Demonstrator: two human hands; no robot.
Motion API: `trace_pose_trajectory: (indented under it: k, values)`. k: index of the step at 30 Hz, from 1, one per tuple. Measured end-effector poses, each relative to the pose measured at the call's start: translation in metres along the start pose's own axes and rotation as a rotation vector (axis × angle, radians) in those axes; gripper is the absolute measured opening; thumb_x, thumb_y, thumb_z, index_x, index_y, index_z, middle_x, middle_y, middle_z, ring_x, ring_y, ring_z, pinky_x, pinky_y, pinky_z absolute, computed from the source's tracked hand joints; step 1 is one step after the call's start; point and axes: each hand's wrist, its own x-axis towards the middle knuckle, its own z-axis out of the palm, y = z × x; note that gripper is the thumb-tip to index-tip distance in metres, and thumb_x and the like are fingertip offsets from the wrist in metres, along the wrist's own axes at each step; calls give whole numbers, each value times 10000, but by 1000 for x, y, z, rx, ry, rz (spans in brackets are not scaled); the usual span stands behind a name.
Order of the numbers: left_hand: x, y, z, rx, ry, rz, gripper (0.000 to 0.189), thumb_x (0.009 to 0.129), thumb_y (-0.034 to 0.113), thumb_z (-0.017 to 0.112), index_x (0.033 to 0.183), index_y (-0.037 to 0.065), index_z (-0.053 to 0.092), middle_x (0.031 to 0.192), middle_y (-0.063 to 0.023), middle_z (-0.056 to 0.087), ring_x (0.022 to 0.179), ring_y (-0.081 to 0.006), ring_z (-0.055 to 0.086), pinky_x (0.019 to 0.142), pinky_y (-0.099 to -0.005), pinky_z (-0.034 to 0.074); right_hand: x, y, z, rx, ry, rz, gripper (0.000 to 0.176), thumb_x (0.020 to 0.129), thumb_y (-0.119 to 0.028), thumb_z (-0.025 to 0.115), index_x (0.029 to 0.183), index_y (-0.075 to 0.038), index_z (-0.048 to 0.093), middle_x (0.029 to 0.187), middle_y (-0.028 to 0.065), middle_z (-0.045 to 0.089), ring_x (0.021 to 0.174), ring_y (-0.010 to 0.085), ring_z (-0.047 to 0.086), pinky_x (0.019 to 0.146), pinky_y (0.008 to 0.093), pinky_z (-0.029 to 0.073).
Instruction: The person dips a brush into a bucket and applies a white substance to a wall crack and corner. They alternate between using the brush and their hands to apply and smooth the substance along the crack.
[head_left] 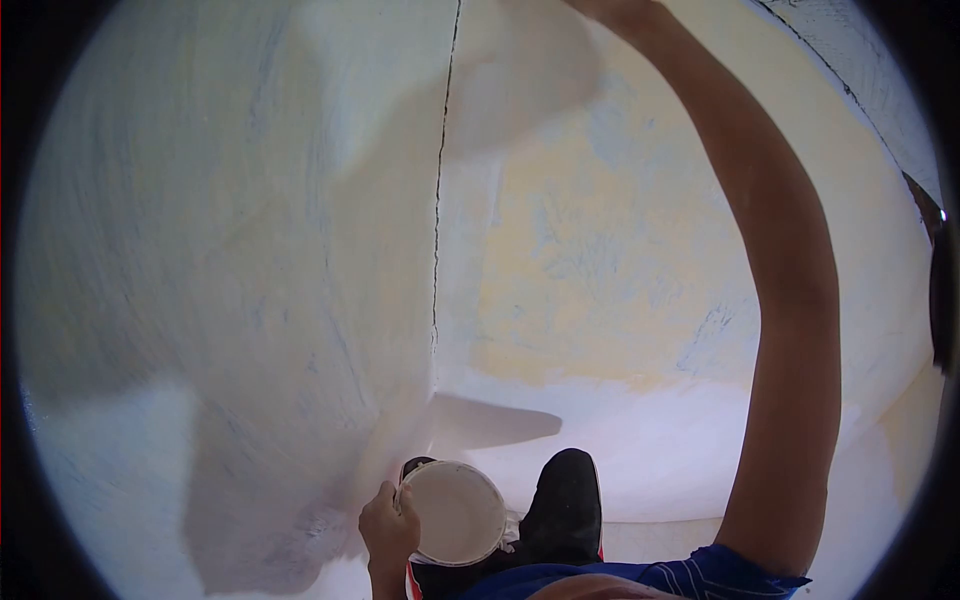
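My left hand (389, 527) is closed on the rim of a round whitish bucket (457, 512), at the bucket's left side. The bucket is held low in front of my body, and its inside looks pale. My right arm is stretched up along the right side of the view. Only part of my right hand (618, 8) shows at the top edge, near the upper wall; its fingers are cut off by the frame.
Two walls meet at a corner with a dark, jagged crack (440, 180). The right wall (600, 250) has yellowish and bluish patches amid white; the left wall (230, 200) is streaked pale. My dark shoe (565, 505) stands below, beside the bucket. Shadows fall across both walls.
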Motion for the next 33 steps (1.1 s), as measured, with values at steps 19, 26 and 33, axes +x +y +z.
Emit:
trace_pose_trajectory:
  k: [19,26,33]
  values:
    - [1,-1,0,-5,22,30,336,992,306,597,809,27,561,715,-251,638,714,-495,646,672,-581,482,-79,-29,11,811,-250,354,249,893,-178,717,1135,-129,750,1025,123,768,942,294,734,813,405,580]
    - [1,2,-1,10,12,19,328,987,304,608,816,28,564,720,-251,642,719,-497,648,668,-580,480,8,8,-21,274,-24,161,228,1067,-207,570,1164,-5,608,1103,157,712,935,275,707,854,401,552]
    - [-2,-5,-1,-29,31,11,330,989,305,602,815,27,560,719,-257,638,711,-503,642,664,-586,477,-105,-50,56,104,275,-188,466,754,-24,696,1156,-260,713,1168,72,708,899,279,733,722,394,606]
